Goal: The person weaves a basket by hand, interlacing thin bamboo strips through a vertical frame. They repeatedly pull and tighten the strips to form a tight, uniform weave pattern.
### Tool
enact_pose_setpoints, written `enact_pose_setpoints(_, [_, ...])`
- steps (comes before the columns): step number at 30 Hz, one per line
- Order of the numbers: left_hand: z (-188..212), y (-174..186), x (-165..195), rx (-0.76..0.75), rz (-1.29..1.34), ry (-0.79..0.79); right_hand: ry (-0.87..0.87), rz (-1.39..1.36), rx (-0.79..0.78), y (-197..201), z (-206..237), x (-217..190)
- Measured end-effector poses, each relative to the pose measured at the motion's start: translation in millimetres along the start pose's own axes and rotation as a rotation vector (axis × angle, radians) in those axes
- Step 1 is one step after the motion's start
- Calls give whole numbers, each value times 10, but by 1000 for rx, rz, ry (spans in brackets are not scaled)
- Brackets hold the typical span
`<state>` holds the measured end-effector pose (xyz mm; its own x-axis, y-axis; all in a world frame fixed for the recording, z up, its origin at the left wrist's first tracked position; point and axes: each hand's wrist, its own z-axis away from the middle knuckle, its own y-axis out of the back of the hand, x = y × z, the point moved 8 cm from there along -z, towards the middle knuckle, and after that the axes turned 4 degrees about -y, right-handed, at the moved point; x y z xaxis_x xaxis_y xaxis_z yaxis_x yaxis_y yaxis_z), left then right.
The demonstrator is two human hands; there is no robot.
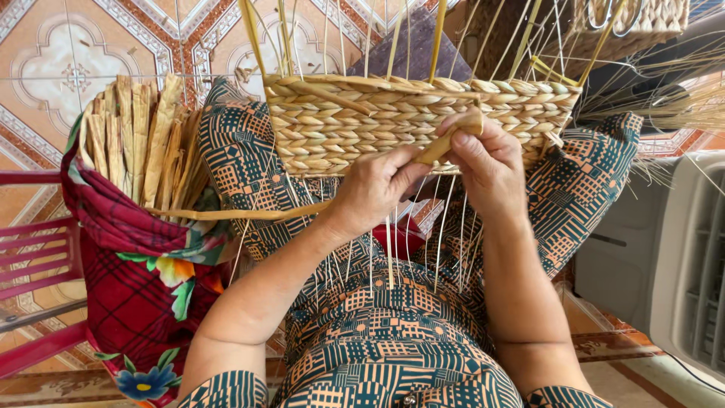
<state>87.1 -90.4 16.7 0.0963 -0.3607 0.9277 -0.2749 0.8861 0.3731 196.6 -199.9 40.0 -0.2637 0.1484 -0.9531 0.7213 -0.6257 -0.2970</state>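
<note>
A half-woven straw basket (362, 121) rests on my knees, with thin upright stakes rising from its rim. My left hand (374, 189) pinches a long flat straw strand (242, 214) against the basket's near wall. My right hand (487, 162) grips the same strand's end (453, 136) and presses it at the rim. Loose thin stakes hang down between my hands over my patterned green and orange clothing.
A bundle of dried straw strips (140, 140) stands in a red flowered cloth (143, 287) at my left, beside a red plastic chair (38, 257). A grey-white appliance (672, 257) stands at the right. Another woven basket (642, 23) sits at the far top right on the tiled floor.
</note>
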Motion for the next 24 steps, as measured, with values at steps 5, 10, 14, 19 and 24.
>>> enact_pose_setpoints(5, [66, 262, 443, 71, -513, -419, 379, 1140, -23, -282, 194, -936])
enact_pose_setpoints(10, [250, 215, 1053, -3, -594, -698, 463, 1650, -347, -762, 380, -827])
enact_pose_setpoints(14, [406, 337, 1413, -169, -546, -752, 303, 1525, -607, -777, 575, -775])
enact_pose_setpoints(19, [981, 407, 1856, -339, -565, -999, 371, 1087, -861, -909, 1181, -1006])
enact_pose_setpoints(24, [1174, 411, 1933, -312, -677, -1121, 124, 908, -1039, -767, 1447, -915])
